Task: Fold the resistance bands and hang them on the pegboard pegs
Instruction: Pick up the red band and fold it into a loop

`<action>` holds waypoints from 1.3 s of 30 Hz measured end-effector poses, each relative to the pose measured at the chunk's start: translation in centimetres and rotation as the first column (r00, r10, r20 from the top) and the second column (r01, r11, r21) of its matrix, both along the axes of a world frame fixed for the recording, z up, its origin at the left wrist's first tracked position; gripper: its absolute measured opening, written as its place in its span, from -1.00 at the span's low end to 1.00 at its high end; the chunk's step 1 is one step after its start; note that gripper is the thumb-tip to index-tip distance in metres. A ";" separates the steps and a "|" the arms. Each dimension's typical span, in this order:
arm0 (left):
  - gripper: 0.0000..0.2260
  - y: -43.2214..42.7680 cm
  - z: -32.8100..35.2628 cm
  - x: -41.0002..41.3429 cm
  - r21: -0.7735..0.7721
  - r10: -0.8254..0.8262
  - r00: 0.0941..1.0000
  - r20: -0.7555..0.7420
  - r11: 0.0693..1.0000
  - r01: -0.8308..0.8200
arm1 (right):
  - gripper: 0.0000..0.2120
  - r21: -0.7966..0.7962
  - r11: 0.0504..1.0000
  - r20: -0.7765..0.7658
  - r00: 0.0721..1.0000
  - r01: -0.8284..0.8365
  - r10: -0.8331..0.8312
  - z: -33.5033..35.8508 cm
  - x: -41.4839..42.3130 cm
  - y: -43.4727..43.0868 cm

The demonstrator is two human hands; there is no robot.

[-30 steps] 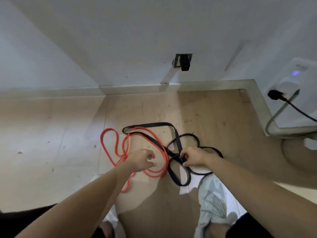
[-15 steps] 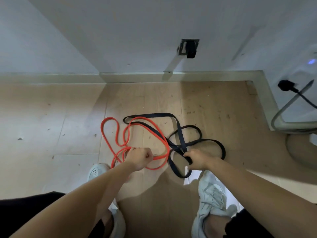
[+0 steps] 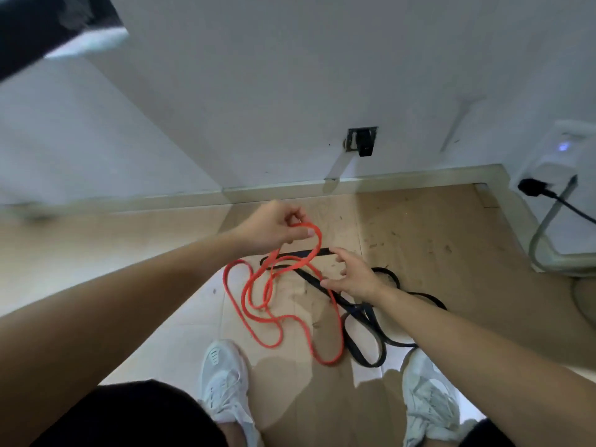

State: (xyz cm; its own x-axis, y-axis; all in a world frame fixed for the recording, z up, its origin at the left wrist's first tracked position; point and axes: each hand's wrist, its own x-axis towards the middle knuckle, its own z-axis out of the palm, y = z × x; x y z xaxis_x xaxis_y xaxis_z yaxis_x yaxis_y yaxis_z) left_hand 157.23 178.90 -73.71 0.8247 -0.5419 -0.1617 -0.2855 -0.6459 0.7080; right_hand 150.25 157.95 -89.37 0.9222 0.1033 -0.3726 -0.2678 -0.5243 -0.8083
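L hand pinches one end of the red band, raised so it pulls free of the black band tangled w/ it on the floor nr the feet, while R hand, fingers spread, holds nothing, prob. reaching to steady it.

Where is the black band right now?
In the head view, the black band lies on the floor right of centre, beside the orange band, under the open right hand.

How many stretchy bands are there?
2. The orange band is pinched at one end by the left hand, the rest trailing to the floor. The black band lies tangled beside it, under the open right hand.
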 end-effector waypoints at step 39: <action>-0.74 12.4 13.9 3.3 -0.357 0.789 0.570 0.230 0.613 -0.705 | -0.81 0.096 0.963 -0.012 0.967 0.253 -0.253 -2.3 -3.3 6.5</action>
State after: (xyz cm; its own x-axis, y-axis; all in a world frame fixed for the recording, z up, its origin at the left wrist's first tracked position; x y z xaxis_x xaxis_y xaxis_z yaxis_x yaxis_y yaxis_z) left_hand 160.55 191.29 -59.82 0.9201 0.3118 0.2370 -0.0071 -0.5918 0.8061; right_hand 146.99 164.42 -91.70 0.9229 -0.0984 -0.3723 -0.3818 -0.3590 -0.8516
